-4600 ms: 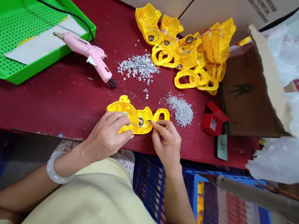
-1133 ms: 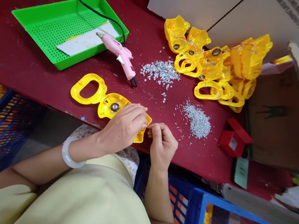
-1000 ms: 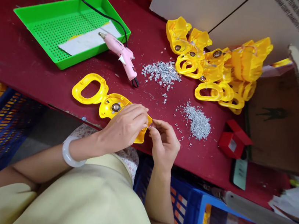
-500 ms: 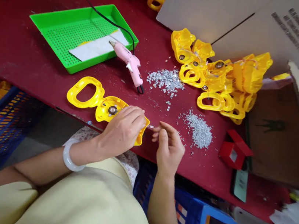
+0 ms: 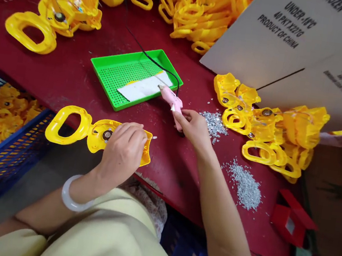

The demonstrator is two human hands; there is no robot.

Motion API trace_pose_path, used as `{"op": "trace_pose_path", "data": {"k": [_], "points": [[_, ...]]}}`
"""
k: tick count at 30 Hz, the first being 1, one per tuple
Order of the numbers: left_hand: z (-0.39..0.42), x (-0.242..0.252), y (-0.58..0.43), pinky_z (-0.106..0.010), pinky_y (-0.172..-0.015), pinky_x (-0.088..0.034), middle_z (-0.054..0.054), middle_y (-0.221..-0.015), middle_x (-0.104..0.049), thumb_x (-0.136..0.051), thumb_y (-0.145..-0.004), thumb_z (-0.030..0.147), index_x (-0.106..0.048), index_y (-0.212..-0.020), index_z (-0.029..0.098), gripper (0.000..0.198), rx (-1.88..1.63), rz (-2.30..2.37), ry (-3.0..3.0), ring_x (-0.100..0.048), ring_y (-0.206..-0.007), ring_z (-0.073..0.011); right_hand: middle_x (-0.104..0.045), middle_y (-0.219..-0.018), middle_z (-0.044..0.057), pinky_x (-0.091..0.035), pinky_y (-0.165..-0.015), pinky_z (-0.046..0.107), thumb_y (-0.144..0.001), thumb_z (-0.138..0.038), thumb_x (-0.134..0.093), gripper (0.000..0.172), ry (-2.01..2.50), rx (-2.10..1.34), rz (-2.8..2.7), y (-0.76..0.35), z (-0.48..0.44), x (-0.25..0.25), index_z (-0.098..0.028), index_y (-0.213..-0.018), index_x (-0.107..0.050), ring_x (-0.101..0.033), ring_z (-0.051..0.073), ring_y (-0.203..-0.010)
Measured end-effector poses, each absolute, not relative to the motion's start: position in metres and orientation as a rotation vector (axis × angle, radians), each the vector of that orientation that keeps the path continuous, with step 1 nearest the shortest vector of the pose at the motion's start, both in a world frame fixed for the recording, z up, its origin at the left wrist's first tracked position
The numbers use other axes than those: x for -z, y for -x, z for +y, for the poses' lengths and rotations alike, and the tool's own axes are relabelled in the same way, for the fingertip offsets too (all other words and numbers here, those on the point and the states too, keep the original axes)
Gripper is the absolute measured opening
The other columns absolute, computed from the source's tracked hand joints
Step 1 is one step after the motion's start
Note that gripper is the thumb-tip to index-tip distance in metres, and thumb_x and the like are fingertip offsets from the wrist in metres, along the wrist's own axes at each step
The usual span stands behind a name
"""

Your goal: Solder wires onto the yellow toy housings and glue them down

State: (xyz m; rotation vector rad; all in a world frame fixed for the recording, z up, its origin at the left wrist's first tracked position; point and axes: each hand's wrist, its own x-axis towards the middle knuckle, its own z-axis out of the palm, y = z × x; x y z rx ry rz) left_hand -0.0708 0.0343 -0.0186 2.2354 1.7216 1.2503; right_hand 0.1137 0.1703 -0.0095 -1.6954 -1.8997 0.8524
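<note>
My left hand is closed over a yellow plastic toy shell at the table's front edge. The shell has an oval ring at its left end and a round dark metal part in the middle. A small clear piece, perhaps a tiny bulb, pokes out at its right end. The fingertips of that hand are partly hidden. My right hand grips the handle of a pink glue gun, whose nozzle rests over the rim of a green perforated tray. A white sheet lies in the tray.
Silvery bits form two piles, one by my right hand and one farther right. Yellow shells are heaped at right and at the back. A white carton stands behind. A blue crate of shells is at left.
My right hand has left the small piece at the shell's end and moved up onto the glue gun's handle. My left hand keeps its hold on the shell. The view has shifted.
</note>
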Motion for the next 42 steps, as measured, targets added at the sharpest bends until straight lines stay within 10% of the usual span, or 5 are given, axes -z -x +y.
{"op": "trace_pose_path", "data": {"k": [5,14,42], "points": [[0.042,0.021,0.086,-0.043,-0.090,-0.053,-0.011,-0.090,-0.066,-0.046,-0.093,0.013,-0.057,-0.087,0.012,0.012,-1.292,1.786,-2.191,-0.063,-0.099,-0.0253,-0.052,-0.052,-0.003,-0.033,-0.042,0.022,-0.077,-0.055,-0.065,0.039,1.601,-1.285,-1.680,-0.110,0.170,0.004,-0.017,-0.069,-0.059,-0.047,0.008,-0.043],[0.047,0.020,0.094,-0.040,-0.089,-0.052,-0.009,-0.087,-0.066,-0.042,-0.096,0.017,-0.054,-0.085,0.016,0.017,-1.335,1.936,-2.049,-0.064,-0.096,-0.0230,-0.070,-0.086,0.003,-0.049,-0.040,0.023,-0.067,-0.036,-0.078,0.035,1.207,-1.691,-1.417,-0.128,0.121,-0.039,-0.023,-0.097,-0.066,-0.061,0.013,-0.057],[0.046,0.023,0.100,-0.040,-0.088,-0.052,-0.011,-0.089,-0.067,-0.039,-0.098,0.019,-0.056,-0.087,0.014,0.021,-1.348,2.043,-2.009,-0.063,-0.096,-0.0231,-0.067,-0.060,0.005,-0.045,-0.044,0.025,-0.066,-0.040,-0.073,0.025,1.608,-1.306,-1.942,-0.118,0.090,-0.014,-0.016,-0.068,-0.066,-0.056,0.014,-0.049]]}}
